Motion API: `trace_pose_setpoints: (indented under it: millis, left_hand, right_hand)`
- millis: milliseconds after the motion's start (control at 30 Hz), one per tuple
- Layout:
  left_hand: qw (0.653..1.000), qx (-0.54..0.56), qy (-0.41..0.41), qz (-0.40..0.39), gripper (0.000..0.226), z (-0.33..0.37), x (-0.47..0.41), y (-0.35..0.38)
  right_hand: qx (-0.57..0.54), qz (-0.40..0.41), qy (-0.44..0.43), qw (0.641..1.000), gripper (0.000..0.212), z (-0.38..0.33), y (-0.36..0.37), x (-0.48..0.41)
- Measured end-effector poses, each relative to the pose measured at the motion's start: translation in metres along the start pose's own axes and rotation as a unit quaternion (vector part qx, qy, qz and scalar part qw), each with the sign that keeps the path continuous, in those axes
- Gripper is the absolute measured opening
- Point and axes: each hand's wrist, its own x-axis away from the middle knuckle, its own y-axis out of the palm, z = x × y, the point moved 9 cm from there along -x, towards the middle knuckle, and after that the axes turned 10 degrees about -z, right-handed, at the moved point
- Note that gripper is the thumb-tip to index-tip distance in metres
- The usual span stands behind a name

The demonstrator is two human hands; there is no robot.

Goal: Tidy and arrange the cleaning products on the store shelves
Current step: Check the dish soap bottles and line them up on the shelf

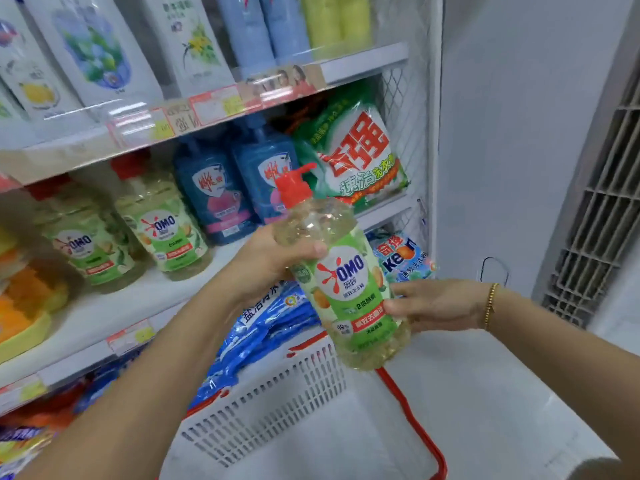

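Item: one clear bottle (346, 282) of yellowish washing liquid, green label, red pump top (294, 185), held in mid-air in front of the shelves and above a white basket (270, 410) with a red handle. Hold: both hands are clamped on it. The left hand (277, 258) wraps the clear shoulder just below the pump, and the right hand (433, 303), with a gold bracelet (491, 306) at the wrist, pinches the lower side near the base. Lie of the bottle: tilted, its long axis running from the pump at upper left, towards the shelving, down to the base at lower right, label facing out. Neighbours on the middle shelf (121, 306): two matching bottles (162, 230) standing upright to the left, two dark blue bottles (214, 195) beside them, and a green bag (360, 157) of washing powder at the right end against the wire side panel. Blue bags (270, 327) lie on the shelf below. Judgement: the matching pair lies left of and beyond the hands, so the left hand is the nearer one to carry the bottle across. It would have to be brought upright and set on the bare strip of shelf in front of or beside its fellows.
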Motion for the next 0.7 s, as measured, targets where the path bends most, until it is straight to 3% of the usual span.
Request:
trace_pose_setpoints:
  millis: [167, 300, 367, 467, 700]
  left_hand:
    - [0.992, -0.122, -0.019, -0.037, 0.079, -0.04, -0.075, 0.065]
    - [0.987, -0.132, -0.048, -0.077, 0.067, -0.1, -0.122, 0.11]
    - [0.986, -0.129, -0.058, -0.084, 0.064, -0.135, -0.141, 0.126]
    - [0.974, -0.177, -0.074, -0.118, 0.077, -0.189, -0.162, 0.149]
    - [0.944, -0.23, -0.149, -0.185, 0.093, -0.293, -0.185, 0.173]
  right_hand:
    - [0.03, 0.207, 0.049, 0.977, 0.048, 0.062, -0.104, 0.037]
    - [-0.1, 0.396, 0.011, 0.913, 0.009, 0.101, -0.17, 0.069]
    - [-0.118, 0.451, -0.012, 0.884, 0.003, 0.115, -0.195, 0.075]
    - [-0.134, 0.428, -0.024, 0.893, 0.009, 0.145, -0.208, 0.055]
    - [-0.219, 0.381, 0.037, 0.897, 0.021, 0.239, -0.213, 0.029]
